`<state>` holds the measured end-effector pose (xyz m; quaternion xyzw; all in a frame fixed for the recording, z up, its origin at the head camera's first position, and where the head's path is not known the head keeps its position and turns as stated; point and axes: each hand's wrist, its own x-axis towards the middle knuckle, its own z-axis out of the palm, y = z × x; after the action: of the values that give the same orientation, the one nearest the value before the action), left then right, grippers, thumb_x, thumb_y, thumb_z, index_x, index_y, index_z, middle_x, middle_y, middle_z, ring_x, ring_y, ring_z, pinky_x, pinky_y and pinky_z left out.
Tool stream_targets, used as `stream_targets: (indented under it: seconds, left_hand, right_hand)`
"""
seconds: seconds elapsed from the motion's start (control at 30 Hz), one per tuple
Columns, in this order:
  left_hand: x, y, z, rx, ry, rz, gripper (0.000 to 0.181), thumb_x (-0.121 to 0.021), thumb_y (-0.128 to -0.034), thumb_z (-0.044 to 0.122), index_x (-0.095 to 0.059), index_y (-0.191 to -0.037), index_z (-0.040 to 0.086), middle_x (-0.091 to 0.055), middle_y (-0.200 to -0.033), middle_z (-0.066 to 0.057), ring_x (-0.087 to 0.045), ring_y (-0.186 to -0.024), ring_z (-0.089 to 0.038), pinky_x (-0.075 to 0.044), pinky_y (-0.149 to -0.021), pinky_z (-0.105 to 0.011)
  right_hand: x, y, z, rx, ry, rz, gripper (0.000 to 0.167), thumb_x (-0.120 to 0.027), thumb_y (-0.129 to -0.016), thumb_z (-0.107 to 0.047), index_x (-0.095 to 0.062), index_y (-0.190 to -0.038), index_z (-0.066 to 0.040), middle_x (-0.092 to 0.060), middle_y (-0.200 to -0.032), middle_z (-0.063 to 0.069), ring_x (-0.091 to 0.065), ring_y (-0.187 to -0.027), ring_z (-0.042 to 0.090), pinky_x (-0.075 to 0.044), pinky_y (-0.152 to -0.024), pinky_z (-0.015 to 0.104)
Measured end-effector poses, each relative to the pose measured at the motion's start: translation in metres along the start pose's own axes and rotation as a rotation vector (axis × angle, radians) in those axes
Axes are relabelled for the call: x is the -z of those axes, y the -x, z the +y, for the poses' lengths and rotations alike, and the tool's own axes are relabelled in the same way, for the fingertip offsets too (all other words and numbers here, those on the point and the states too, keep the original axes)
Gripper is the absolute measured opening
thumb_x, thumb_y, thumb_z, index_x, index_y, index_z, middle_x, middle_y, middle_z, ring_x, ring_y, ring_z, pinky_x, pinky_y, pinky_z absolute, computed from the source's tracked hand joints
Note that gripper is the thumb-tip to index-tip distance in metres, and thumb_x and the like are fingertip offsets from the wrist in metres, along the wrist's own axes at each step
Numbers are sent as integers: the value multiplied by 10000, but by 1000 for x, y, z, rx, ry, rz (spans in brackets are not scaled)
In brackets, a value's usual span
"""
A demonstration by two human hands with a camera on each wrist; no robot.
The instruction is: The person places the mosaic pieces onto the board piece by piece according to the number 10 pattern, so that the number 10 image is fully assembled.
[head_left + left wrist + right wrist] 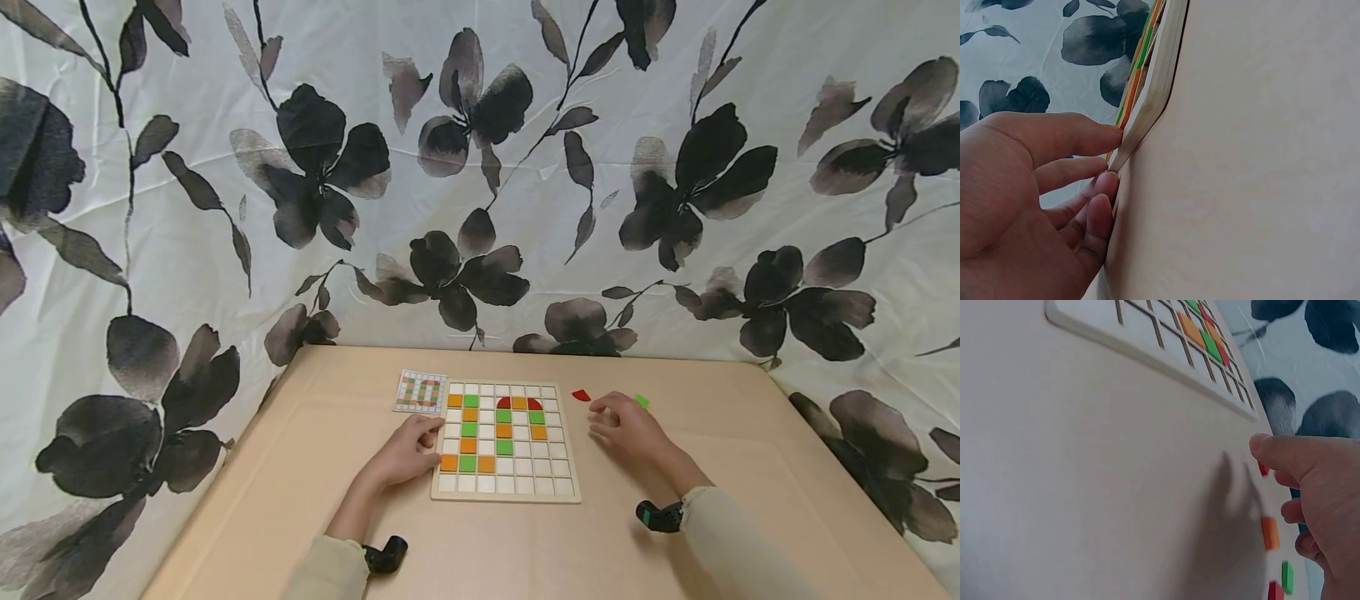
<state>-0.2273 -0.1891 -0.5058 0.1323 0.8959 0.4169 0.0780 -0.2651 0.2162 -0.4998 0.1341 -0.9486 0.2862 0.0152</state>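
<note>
A square board (526,486) with a grid of white cells lies on the table, with orange, green and red pieces set in several cells. At its left edge is my left hand (401,450); the fingertips touch the rim, as the left wrist view also shows. My right hand (630,427) hovers right of the board, fingers loosely bent, with nothing visible between them. Near its fingertips lies a red quarter-round piece (581,395). A green piece (642,402) shows behind the knuckles. In the right wrist view, an orange piece (1270,533) lies below the fingers.
A small pattern card (420,392) with a coloured grid lies at the board's upper left. Another green piece (1287,577) and a red piece (1275,591) appear low in the right wrist view. A floral cloth (465,208) hangs behind the wooden table (495,550).
</note>
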Motion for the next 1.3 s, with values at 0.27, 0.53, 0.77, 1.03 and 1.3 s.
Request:
stream_targets:
  seconds: [0.27, 0.53, 0.77, 1.03, 1.3]
  left_hand:
    - [0, 0, -1, -4, -6, -1, 584, -711, -815, 43, -516, -1364, 19, -457, -1097, -93, -442, -893, -163, -366, -695, -235]
    - [1, 1, -1, -13, 3, -4, 585, -703, -818, 29, -507, -1369, 5, -456, -1079, -93, -438, -883, -165, -367, -673, -229]
    - [1, 0, 0, -6, 1, -9, 590, -700, -828, 41, -499, -1382, 14, -454, -1071, -89, -436, -887, -165, -368, -678, -230]
    - [1, 1, -1, -12, 3, -18, 583, -703, -826, 42, -506, -1374, 16, -454, -1087, -103, -441, -897, -175, -374, -682, -236]
    - [2, 2, -3, -19, -6, -14, 584, -707, -822, 49, -508, -1370, 11, -459, -1079, -104, -441, -895, -163, -377, -688, -230]
  right_hand:
    - [20, 2, 26, -86, 92, 16, 402, -738, -849, -233, -632, -1197, -62, -528, -1272, 152, -575, -1022, 326, -497, -891, 514]
    - [31, -1, 47, -163, 145, -42, 512, -720, -860, -253, -567, -1298, -37, -457, -1342, 224, -545, -1092, 380, -450, -924, 579]
    - [34, -5, 55, -176, 188, -74, 535, -702, -872, -257, -548, -1328, -24, -456, -1358, 291, -465, -1214, 481, -380, -984, 644]
    - [30, -5, 54, -134, 180, -13, 190, -685, -873, -156, -658, -1012, -29, -614, -1011, 157, -564, -875, 281, -491, -822, 488]
    - [23, -8, 47, -147, 192, -24, 261, -679, -877, -159, -667, -1098, -21, -618, -1130, 183, -579, -1035, 354, -467, -929, 547]
